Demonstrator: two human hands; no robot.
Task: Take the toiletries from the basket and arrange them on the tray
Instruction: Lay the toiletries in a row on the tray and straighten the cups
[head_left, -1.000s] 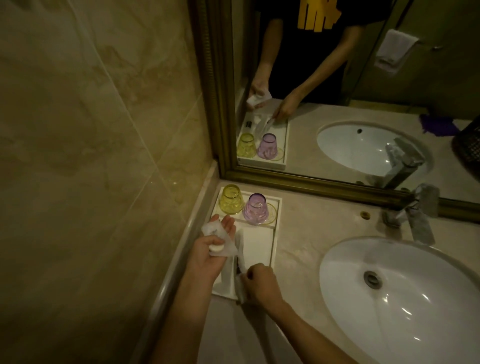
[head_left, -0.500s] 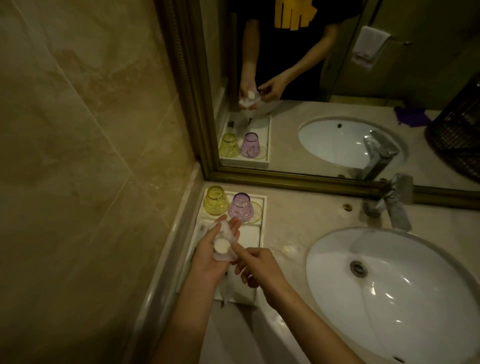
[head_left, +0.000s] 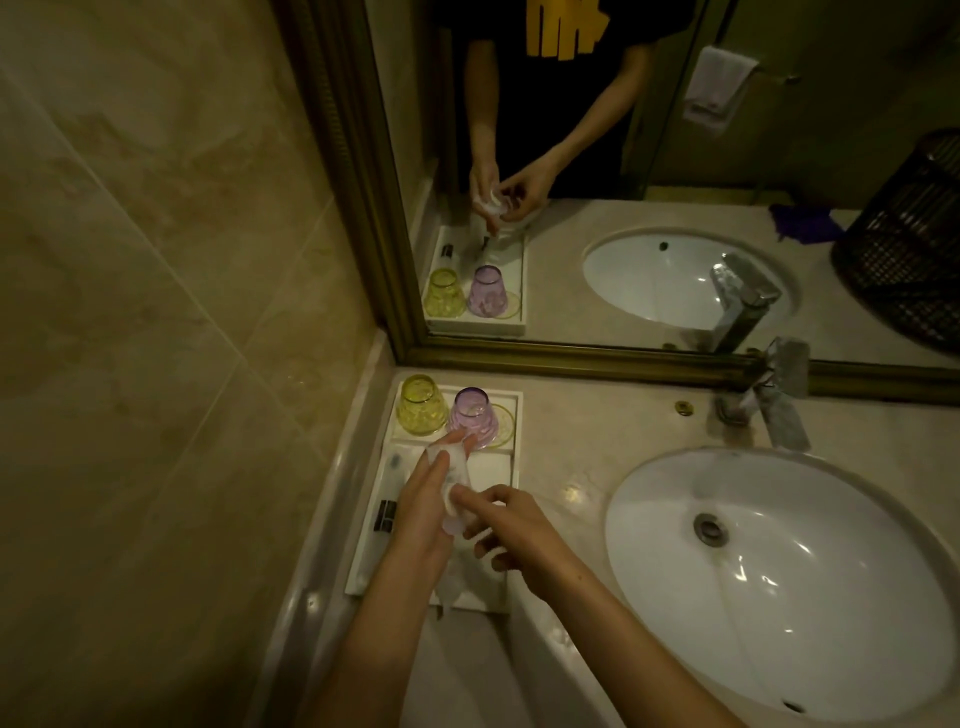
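- Sink (head_left: 779, 597): a white basin well off to the right of the grip.
- Tray (head_left: 511, 415): white, lying directly under both hands, against the wall.
- Yellow glass (head_left: 420, 405) and purple glass (head_left: 472, 418): upside down, just beyond the fingertips.
- Left hand (head_left: 423, 512): curled around a small clear-wrapped packet (head_left: 454, 475), holding it above the tray.
- Right hand (head_left: 511, 535): fingertips pinching the packet's lower part, touching the left hand.

A beige marble counter (head_left: 597, 441) is carrying a white tray (head_left: 511, 605) in its left corner against the wall, with the white basin (head_left: 779, 597) and chrome faucet (head_left: 774, 410) sitting to the right.
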